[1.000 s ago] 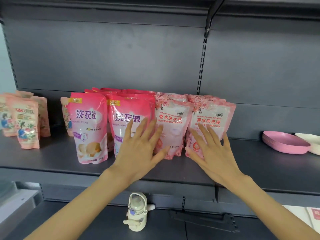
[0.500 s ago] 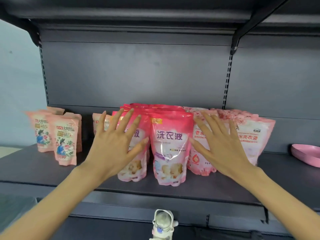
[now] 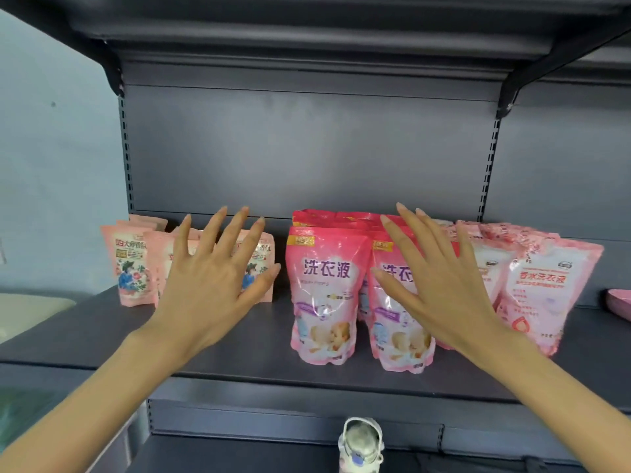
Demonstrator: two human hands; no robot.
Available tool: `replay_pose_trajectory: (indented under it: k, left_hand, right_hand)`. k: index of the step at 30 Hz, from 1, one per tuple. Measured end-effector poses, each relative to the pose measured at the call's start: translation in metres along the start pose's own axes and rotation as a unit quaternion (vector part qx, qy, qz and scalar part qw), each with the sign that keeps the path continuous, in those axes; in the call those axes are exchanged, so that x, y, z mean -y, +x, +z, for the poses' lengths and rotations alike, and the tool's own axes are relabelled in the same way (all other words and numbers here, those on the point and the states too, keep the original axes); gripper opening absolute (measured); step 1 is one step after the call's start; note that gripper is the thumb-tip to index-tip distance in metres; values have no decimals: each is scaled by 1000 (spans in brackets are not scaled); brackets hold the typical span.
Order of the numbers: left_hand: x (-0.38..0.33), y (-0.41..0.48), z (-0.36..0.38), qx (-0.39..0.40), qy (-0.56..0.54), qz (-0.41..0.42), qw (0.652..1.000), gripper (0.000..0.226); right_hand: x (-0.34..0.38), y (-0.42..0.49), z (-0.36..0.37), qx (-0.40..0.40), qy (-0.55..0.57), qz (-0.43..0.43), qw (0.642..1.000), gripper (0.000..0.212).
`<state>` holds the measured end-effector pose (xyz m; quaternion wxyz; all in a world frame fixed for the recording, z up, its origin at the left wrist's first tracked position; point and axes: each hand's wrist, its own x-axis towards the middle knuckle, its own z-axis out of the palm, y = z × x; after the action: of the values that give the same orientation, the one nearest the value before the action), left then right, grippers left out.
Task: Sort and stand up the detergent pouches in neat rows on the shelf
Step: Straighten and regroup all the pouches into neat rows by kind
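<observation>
So left hand (image 3: pixel 211 285) & right hand (image 3: pixel 444 288) are both wide open, holding nothing; small bags (image 3: pixel 131 268) stand tall just behind the left one, mid-left of frame, big bags (image 3: pixel 324 285) behind the right.

Pink detergent pouches (image 3: pixel 323 295) stand upright on shelf (image 3: pixel 266 356).

Glossy plastic pouches (image 3: pixel 323 295); matt grey metal shelf (image 3: pixel 266 349); smooth pink plate (image 3: pixel 619 302).

One wide-angle head-worn camera faces the grey shelf (image 3: pixel 259 356) squarely from close by, sitting above its board and below the upper shelf (image 3: pixel 307 25), whose underside shows.
</observation>
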<state>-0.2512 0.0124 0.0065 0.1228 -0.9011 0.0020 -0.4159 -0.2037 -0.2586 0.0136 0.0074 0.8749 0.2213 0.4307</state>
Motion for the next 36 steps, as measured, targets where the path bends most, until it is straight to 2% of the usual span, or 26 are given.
replay_pose_trajectory:
  k: [10, 23, 30, 36]
  left_hand:
    - [59, 2, 13, -8, 9, -37, 999, 70]
    - [137, 0, 51, 10, 17, -68, 997, 71]
    - [203, 2, 75, 32, 6, -41, 999, 69]
    - [268, 5, 93, 59, -10, -12, 998, 71]
  right_hand:
    - [37, 39, 2, 10, -25, -16, 1000, 68]
    - [97, 87, 38, 58, 9, -30, 998, 76]
    - [138, 108, 52, 97, -8, 1, 995, 83]
    - [181, 137, 68, 97, -14, 37, 994, 81]
